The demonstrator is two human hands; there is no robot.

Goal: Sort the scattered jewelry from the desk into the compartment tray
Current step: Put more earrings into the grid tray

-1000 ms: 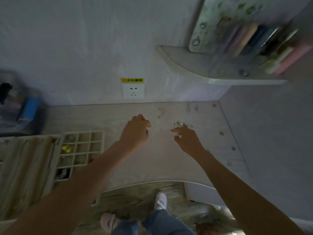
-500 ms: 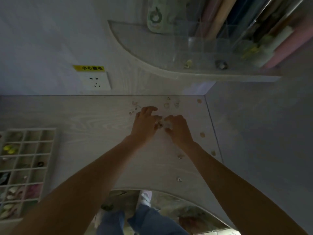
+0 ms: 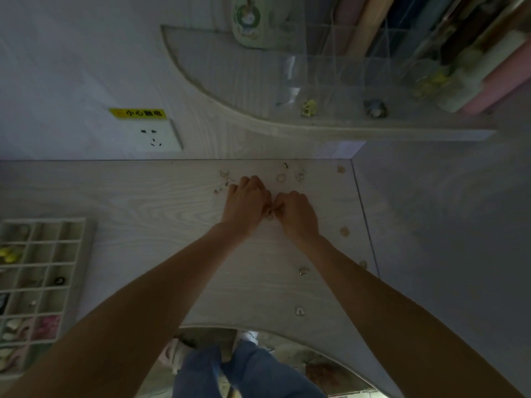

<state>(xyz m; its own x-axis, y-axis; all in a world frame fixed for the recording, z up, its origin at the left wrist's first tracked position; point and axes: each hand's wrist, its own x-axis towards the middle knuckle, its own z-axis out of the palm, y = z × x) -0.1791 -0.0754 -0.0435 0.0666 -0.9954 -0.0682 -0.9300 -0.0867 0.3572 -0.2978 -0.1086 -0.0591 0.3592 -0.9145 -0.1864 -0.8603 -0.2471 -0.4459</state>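
Observation:
My left hand (image 3: 244, 205) and my right hand (image 3: 296, 215) meet at the back of the pale wood desk (image 3: 143, 196), fingers curled around a small piece of jewelry (image 3: 270, 218) between them. It is too small to tell which hand holds it. Loose pieces lie around: a ring (image 3: 281, 177), a cluster (image 3: 225, 179) left of my left hand, one small item (image 3: 303, 270) and another (image 3: 299, 311) nearer the front edge. The white compartment tray (image 3: 83, 242) sits at the far left with items in several cells.
A curved shelf (image 3: 258, 116) with clear organizers and rolls hangs over the back right corner. A wall socket (image 3: 158, 136) with a yellow label sits on the back wall. A side panel (image 3: 431, 225) bounds the desk at right. The front edge curves inward above my legs.
My hands came together from apart and now close on a small piece between them. The view shifted right, so the tray slid toward the left edge.

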